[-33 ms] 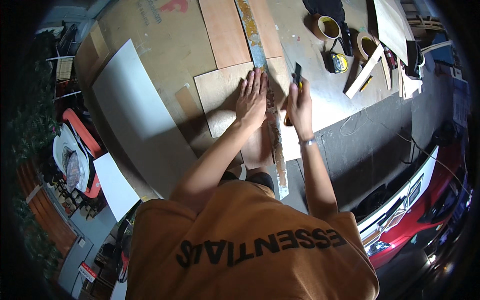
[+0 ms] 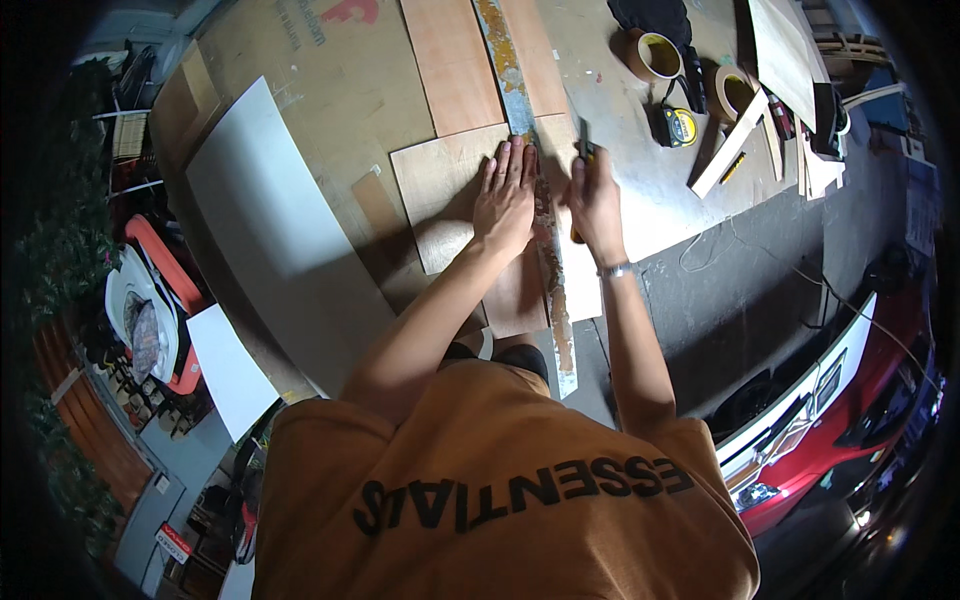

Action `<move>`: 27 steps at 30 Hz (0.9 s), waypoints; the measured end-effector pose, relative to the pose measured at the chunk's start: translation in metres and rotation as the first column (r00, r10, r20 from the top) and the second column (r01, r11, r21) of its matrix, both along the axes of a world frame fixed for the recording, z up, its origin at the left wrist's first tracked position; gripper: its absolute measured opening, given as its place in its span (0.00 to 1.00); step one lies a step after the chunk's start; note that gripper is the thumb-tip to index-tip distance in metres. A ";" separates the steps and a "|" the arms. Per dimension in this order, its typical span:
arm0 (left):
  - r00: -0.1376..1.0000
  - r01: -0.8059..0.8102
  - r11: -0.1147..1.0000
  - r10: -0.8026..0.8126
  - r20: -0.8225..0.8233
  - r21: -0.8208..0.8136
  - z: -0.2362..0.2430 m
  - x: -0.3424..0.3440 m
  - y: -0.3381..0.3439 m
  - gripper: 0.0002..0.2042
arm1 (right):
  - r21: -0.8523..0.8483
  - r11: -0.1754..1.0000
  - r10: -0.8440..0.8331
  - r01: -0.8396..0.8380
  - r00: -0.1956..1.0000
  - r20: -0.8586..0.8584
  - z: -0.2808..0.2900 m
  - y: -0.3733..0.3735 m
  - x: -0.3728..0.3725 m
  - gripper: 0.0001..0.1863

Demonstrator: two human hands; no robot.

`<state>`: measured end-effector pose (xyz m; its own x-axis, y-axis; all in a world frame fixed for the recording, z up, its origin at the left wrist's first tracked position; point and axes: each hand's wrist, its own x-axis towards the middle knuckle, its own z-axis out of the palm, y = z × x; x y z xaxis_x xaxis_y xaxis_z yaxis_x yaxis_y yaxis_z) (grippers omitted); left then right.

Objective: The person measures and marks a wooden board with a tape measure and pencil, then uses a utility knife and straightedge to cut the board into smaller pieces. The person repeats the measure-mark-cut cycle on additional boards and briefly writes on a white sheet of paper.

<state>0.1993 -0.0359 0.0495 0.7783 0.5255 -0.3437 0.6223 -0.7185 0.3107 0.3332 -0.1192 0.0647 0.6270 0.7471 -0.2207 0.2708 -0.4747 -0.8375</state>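
A long, rust-stained metal straightedge (image 2: 557, 310) runs from the far side of the table toward my body, on top of thin wood sheets (image 2: 435, 175). My left hand (image 2: 505, 205) lies flat with fingers stretched out, across the sheet and the straightedge's left edge. Just right of the straightedge, my right hand (image 2: 598, 215) is closed around a utility knife (image 2: 577, 235). The knife's blade end points away from me and looks smeared by motion. Whether the blade touches the wood, I cannot tell. Beyond my hands, a longer reddish wood sheet (image 2: 450, 65) lies under the straightedge.
A white panel (image 2: 265, 200) lies on the table (image 2: 345, 90) at left. Far right hold a tape measure (image 2: 676, 126), a brown tape roll (image 2: 656, 56), another tape roll (image 2: 735, 88), wood strips (image 2: 728, 148) and a pencil (image 2: 733, 167). A cable (image 2: 780, 255) crosses the floor at right.
My right hand and the knife have shifted slightly left toward the straightedge, and the knife has turned a little. My left hand stays almost in place.
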 end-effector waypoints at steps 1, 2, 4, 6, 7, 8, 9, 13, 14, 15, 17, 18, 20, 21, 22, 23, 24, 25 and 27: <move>1.000 -0.015 0.999 0.016 0.020 -0.040 0.001 0.000 0.000 0.67 | -0.088 0.993 0.087 -0.074 0.983 0.160 -0.008 0.014 0.004 0.14; 1.000 -0.019 0.999 0.019 0.003 -0.046 0.003 -0.001 0.000 0.67 | -0.087 0.989 0.137 -0.118 0.954 0.267 -0.014 0.024 0.005 0.12; 0.999 -0.031 0.999 0.032 0.007 -0.044 0.005 0.001 0.001 0.67 | -0.195 0.971 0.198 -0.142 0.931 0.308 -0.023 0.041 0.006 0.13; 0.999 -0.041 0.996 0.040 -0.020 -0.075 0.006 0.002 0.002 0.68 | -0.395 0.907 0.281 -0.145 0.907 0.313 -0.025 0.053 0.002 0.18; 0.999 -0.049 0.997 0.048 -0.006 -0.061 0.004 0.005 0.007 0.68 | -0.382 0.915 0.274 -0.129 0.895 0.353 -0.025 0.059 0.002 0.18; 0.999 -0.050 0.995 0.048 -0.015 -0.090 0.004 0.005 0.007 0.68 | -0.423 0.899 0.278 -0.112 0.892 0.356 -0.023 0.062 0.000 0.18; 0.999 -0.054 0.993 0.053 -0.009 -0.104 0.003 0.006 0.008 0.69 | -0.444 0.892 0.277 -0.090 0.884 0.377 -0.020 0.066 -0.002 0.18; 0.999 -0.036 0.991 0.036 -0.003 -0.130 -0.001 0.003 0.011 0.70 | -0.431 0.899 0.266 -0.080 0.880 0.393 -0.012 0.072 -0.007 0.17; 0.999 -0.044 0.991 0.046 0.014 -0.126 -0.002 0.003 0.011 0.70 | -0.422 0.902 0.276 -0.090 0.872 0.405 -0.011 0.072 -0.007 0.17; 0.999 -0.049 0.990 0.051 0.008 -0.132 -0.002 0.003 0.011 0.70 | -0.413 0.905 0.285 -0.100 0.864 0.414 -0.011 0.071 -0.007 0.17; 0.998 -0.051 0.990 0.053 0.014 -0.130 -0.002 0.003 0.011 0.70 | -0.393 0.915 0.252 -0.090 0.889 0.383 -0.014 0.070 -0.007 0.17; 0.998 -0.049 0.991 0.052 0.026 -0.125 -0.002 0.003 0.011 0.70 | -0.363 0.928 0.232 -0.084 0.893 0.386 -0.016 0.069 -0.006 0.18; 0.998 -0.052 0.992 0.055 0.023 -0.114 -0.002 0.005 0.010 0.70 | -0.351 0.933 0.221 -0.076 0.892 0.395 -0.021 0.069 -0.006 0.18; 0.998 -0.057 0.993 0.058 0.011 -0.102 -0.003 0.006 0.010 0.70 | -0.361 0.930 0.226 -0.076 0.891 0.395 -0.023 0.069 -0.006 0.17; 0.998 -0.062 0.993 0.063 0.005 -0.096 -0.004 0.006 0.009 0.69 | -0.316 0.944 0.222 -0.090 0.884 0.411 -0.024 0.067 -0.007 0.17; 0.998 -0.066 0.995 0.066 0.003 -0.081 -0.006 0.006 0.010 0.70 | -0.293 0.950 0.229 -0.109 0.882 0.413 -0.024 0.066 -0.008 0.17; 0.998 -0.063 0.995 0.063 0.003 -0.077 -0.008 0.006 0.009 0.70 | -0.270 0.955 0.231 -0.124 0.881 0.413 -0.023 0.062 -0.010 0.17; 0.998 -0.061 0.996 0.062 0.009 -0.072 -0.011 0.006 0.008 0.70 | -0.294 0.949 0.226 -0.113 0.895 0.385 -0.021 0.057 -0.014 0.17; 0.996 -0.080 0.995 0.082 0.041 -0.060 -0.016 0.005 0.006 0.59 | -0.353 0.932 0.214 -0.089 0.918 0.334 -0.014 0.038 -0.024 0.18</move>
<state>0.2045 -0.0303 0.0338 0.7487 0.5674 -0.3428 0.6628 -0.6460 0.3785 0.3089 -0.0813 0.0504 0.5944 0.7652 -0.2472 0.6143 -0.6305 -0.4745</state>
